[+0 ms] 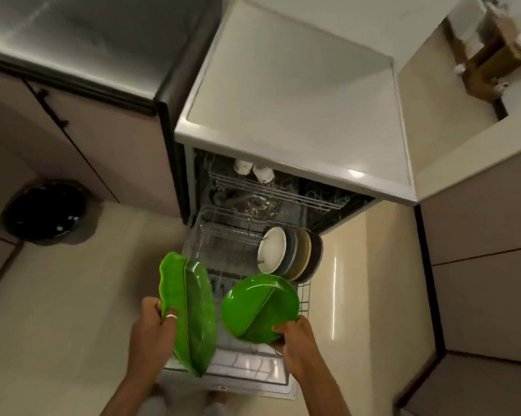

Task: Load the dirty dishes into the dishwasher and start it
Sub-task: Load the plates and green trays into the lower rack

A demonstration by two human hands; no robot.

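Just 2 bare forearms here, no sleeves, no watch or gloves. Left hand (154,322) has 1 thin gold-ish ring (171,316) on a finger. Right hand (295,340) has nothing on it.

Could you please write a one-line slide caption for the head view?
Left hand holds a leaf-shaped green dish, right hand a round green plate, above the open dishwasher's lower rack.

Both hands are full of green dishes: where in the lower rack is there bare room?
Free: the lower rack left of the standing plates, up to its left wall. Crowded: the right rear corner, where those plates stand packed together.
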